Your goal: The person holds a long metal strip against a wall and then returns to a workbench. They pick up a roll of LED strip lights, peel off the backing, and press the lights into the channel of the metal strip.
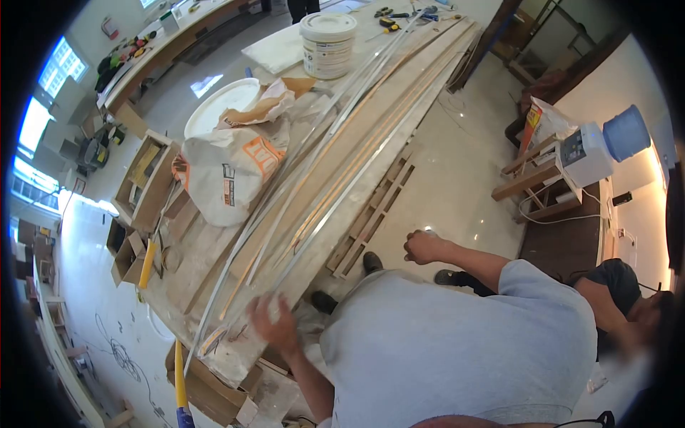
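My left hand (275, 321) is over the near edge of the long worktable, blurred by motion, its fingers apart and nothing seen in it. Just beyond it lie the near ends of long thin wood and metal strips (325, 203), which run along the tabletop. My right hand (424, 247) is in the air over the floor, off the table's right side. Its fingers are curled closed, and whatever they may hold is hidden. A wooden slatted frame (374, 214) on the floor is nearest to it.
On the table are a crumpled white and orange bag (232, 171), a white bucket (327, 46) and hand tools (391, 23). A yellow-handled tool (148, 265) sits by its left edge. At right are a water dispenser (592, 153) and another person (617, 292).
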A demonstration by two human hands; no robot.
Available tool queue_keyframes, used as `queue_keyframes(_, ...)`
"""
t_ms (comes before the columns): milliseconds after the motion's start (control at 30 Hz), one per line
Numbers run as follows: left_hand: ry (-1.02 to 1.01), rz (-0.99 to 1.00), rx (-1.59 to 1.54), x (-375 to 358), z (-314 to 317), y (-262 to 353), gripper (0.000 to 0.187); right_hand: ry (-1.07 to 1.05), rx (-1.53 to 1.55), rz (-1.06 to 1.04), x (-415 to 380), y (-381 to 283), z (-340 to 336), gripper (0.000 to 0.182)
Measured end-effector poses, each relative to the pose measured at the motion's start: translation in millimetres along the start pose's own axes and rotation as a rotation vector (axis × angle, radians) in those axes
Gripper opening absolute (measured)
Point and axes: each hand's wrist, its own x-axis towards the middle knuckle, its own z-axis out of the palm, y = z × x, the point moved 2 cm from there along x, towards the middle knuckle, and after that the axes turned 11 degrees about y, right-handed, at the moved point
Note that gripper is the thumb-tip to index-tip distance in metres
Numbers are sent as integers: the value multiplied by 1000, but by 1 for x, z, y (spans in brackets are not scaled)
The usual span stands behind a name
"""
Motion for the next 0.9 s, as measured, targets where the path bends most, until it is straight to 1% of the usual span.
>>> queue_keyframes(33,-159,-67,-95,0,27,5,23,-49,42,57,2,12,18,34)
queue_keyframes(67,-186,-37,-163,-2,52,7,20,-79,19,113,1,23,30,34)
queue_keyframes(100,-273,-3,-189,4,70,12,18,-116,-2,155,-1,30,42,34)
queue_keyframes(133,-297,53,-150,12,82,22,14,-131,-24,149,-4,33,47,33)
queue_keyframes(167,-340,127,-116,12,98,20,20,-126,-11,174,-7,42,64,32)
queue_keyframes(200,-347,183,-77,12,108,17,24,-138,-7,149,-13,44,74,32)
queue_keyframes(233,-354,245,-45,12,115,17,28,-175,24,198,-18,47,83,33)
queue_keyframes(267,-359,244,-33,11,118,15,28,-211,56,253,-25,50,91,34)
queue_keyframes(300,-388,267,-3,10,120,14,31,-215,62,245,-33,50,97,34)
queue_keyframes(367,-423,294,32,10,122,12,34,-222,187,308,-49,51,109,39)
queue_keyframes(467,-456,305,97,11,125,9,37,-261,216,357,-58,54,135,37)
queue_keyframes(533,-400,356,121,13,128,8,38,-262,221,339,-60,56,143,37)
queue_keyframes(633,-445,385,103,17,128,10,40,-246,226,292,-52,53,137,38)
queue_keyframes(667,-447,386,106,18,129,10,40,-233,230,265,-47,53,135,38)
queue_keyframes(733,-411,421,123,18,131,9,37,-212,240,273,-36,56,132,38)
queue_keyframes(800,-429,436,134,17,133,8,37,-190,249,279,-24,56,123,37)
queue_keyframes(900,-440,473,163,16,136,4,37,-152,209,221,-10,57,111,36)
